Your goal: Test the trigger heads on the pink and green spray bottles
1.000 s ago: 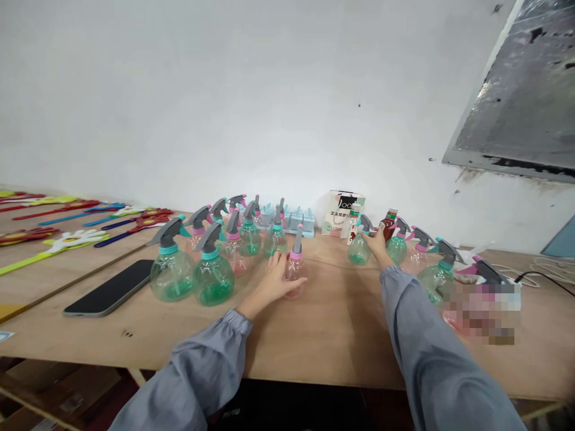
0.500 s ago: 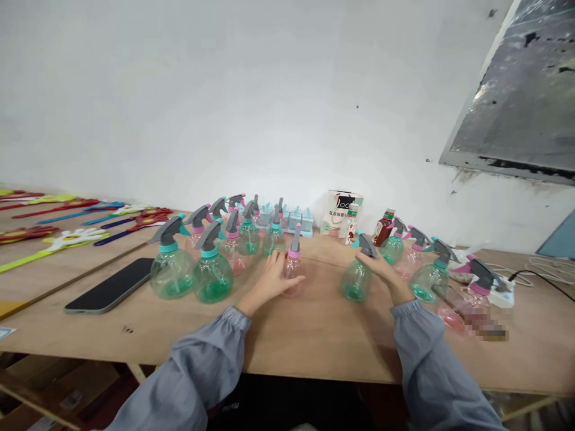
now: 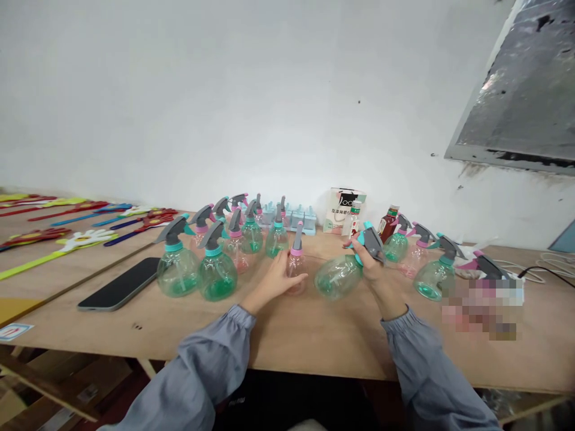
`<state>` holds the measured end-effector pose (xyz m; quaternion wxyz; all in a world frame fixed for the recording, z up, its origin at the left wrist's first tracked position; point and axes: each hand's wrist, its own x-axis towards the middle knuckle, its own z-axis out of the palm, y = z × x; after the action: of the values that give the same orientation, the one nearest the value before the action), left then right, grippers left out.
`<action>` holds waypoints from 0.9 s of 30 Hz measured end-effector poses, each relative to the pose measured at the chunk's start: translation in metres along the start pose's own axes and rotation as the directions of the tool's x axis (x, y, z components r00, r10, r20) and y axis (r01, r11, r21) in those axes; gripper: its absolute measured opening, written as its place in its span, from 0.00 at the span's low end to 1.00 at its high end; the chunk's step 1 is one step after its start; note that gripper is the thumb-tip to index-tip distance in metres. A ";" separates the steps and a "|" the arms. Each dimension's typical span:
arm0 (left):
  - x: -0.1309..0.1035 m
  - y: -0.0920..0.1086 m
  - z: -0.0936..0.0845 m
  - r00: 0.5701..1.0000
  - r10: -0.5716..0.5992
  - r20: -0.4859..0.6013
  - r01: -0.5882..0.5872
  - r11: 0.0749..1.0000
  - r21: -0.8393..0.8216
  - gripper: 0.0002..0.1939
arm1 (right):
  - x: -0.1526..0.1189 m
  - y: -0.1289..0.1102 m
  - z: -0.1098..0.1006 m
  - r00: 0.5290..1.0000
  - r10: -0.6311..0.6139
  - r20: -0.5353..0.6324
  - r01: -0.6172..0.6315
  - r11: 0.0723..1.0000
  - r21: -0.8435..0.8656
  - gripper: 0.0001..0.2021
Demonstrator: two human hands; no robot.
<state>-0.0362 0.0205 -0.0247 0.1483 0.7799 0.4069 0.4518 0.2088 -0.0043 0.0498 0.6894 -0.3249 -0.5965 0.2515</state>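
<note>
My right hand (image 3: pixel 376 276) grips a green spray bottle (image 3: pixel 338 276) at its neck and grey-and-teal trigger head. That bottle is tilted, its round base pointing left. Around the body of an upright pink spray bottle (image 3: pixel 296 263) curls my left hand (image 3: pixel 275 279), thumb across the front and the other fingers partly hidden. Left of it several green and pink spray bottles stand in a group, with a green one (image 3: pixel 217 276) at the front. More stand to the right, among them another green spray bottle (image 3: pixel 433 276).
A dark phone (image 3: pixel 120 284) lies at the left, beyond it several colourful flower-shaped hand clappers (image 3: pixel 85 239). At the back are light-blue moulds (image 3: pixel 303 220), a printed box (image 3: pixel 338 211) and a brown bottle (image 3: pixel 388 224). White cables (image 3: pixel 545 268) lie at the right; a blurred patch covers things there.
The green bottle in my right hand has gone from upright to tilted, its base swinging left and its head to the right. My left hand stays at the pink bottle.
</note>
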 end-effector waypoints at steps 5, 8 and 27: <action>0.000 0.001 0.002 1.000 -0.017 -0.003 0.017 0.998 -0.055 0.29 | -0.003 0.004 -0.002 0.990 0.084 0.117 -0.092 0.994 0.064 0.13; 0.000 -0.001 0.003 1.000 -0.010 -0.003 0.010 0.998 -0.064 0.29 | -0.003 0.005 -0.003 0.990 0.123 0.070 -0.127 0.991 0.053 0.15; 0.000 0.000 0.002 1.000 -0.002 0.010 0.003 0.998 -0.068 0.30 | -0.002 0.003 -0.002 0.993 0.121 -0.003 -0.120 0.993 0.009 0.17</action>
<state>-0.0347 0.0206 -0.0252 0.1774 0.7762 0.3915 0.4612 0.2109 -0.0040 0.0466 0.6756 -0.3578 -0.5734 0.2947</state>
